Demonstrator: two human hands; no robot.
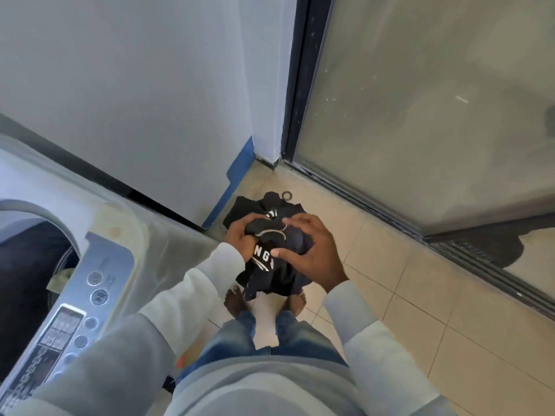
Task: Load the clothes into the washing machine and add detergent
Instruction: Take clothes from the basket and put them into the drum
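Observation:
A bunched black garment with white lettering (270, 265) hangs in front of me above the tiled floor. My left hand (240, 235) grips its left side, and my right hand (312, 250) is closed over its right side. More black clothing (240, 210) lies on the floor in the corner beyond my hands. The top-loading washing machine (120, 229) stands at my left, its drum opening (27, 250) uncovered and dark cloth visible inside. No detergent is in view.
The machine's silver control panel (75, 310) with round buttons runs along its near edge. A white wall with a blue base strip (237, 175) stands behind. A glass sliding door (420, 115) and its floor track are at the right. My bare feet (237, 301) stand on beige tiles.

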